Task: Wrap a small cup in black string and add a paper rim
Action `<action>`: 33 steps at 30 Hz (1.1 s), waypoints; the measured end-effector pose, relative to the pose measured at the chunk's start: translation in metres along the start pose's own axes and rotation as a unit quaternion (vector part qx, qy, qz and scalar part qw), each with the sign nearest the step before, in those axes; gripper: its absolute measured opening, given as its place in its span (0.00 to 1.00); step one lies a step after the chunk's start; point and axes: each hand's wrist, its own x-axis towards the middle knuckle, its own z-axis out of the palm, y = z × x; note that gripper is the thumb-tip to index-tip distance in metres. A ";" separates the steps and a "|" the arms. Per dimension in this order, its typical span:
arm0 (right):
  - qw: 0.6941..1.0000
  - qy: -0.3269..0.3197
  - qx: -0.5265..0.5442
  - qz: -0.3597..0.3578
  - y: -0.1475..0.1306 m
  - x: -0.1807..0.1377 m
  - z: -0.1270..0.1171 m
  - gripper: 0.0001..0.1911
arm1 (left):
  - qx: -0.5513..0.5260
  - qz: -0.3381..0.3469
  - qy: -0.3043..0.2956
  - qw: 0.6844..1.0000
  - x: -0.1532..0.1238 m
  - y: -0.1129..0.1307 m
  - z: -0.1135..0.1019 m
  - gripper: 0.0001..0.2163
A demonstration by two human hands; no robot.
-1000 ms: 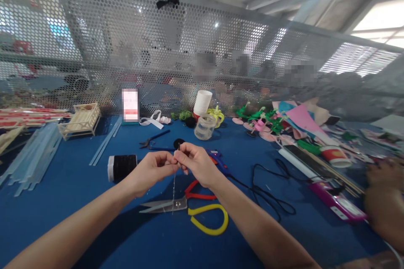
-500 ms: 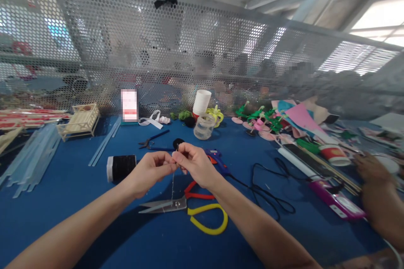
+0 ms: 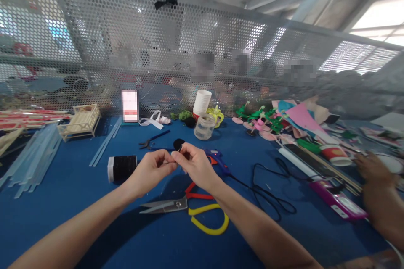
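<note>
My left hand point(image 3: 154, 170) and my right hand point(image 3: 195, 166) meet over the middle of the blue table, fingertips pinched together. What the left fingers hold is too small to make out. Just above the right fingertips shows a small round black piece point(image 3: 178, 143); a thin dark bit lies between it and the fingers, and I cannot tell whether they are joined. Below the hands lie open scissors point(image 3: 172, 206) with one red and one yellow handle. A spool of black thread point(image 3: 123, 168) lies beside my left wrist. Behind my right hand is a blue glue gun point(image 3: 217, 160).
Pliers point(image 3: 154, 138), a clear jar point(image 3: 204, 127) and stacked white cups point(image 3: 202, 101) stand farther back. Translucent glue sticks point(image 3: 36, 157) and a small wooden frame point(image 3: 80, 121) lie left. Right are a cable point(image 3: 268, 193), a purple power strip point(image 3: 337, 199) and another person's hand point(image 3: 375, 170).
A thin thread hung from my fingertips down over the scissors before; now it no longer shows. Both hands keep nearly the same place, the fingers shifting slightly.
</note>
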 end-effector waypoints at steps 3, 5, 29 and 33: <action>1.000 0.008 -0.004 -0.001 0.000 0.000 0.001 0.14 | -0.008 -0.003 -0.007 1.000 0.000 0.000 0.000 0.10; 1.000 0.010 -0.001 0.002 0.000 0.000 0.001 0.15 | -0.024 -0.011 -0.017 1.000 0.000 0.002 0.000 0.10; 0.994 -0.043 0.087 0.044 0.003 0.003 -0.001 0.17 | -0.037 -0.040 -0.043 0.998 -0.002 0.007 0.000 0.09; 0.990 -0.078 0.113 0.043 0.003 0.003 -0.002 0.16 | -0.055 -0.060 -0.054 0.995 -0.002 0.008 0.000 0.10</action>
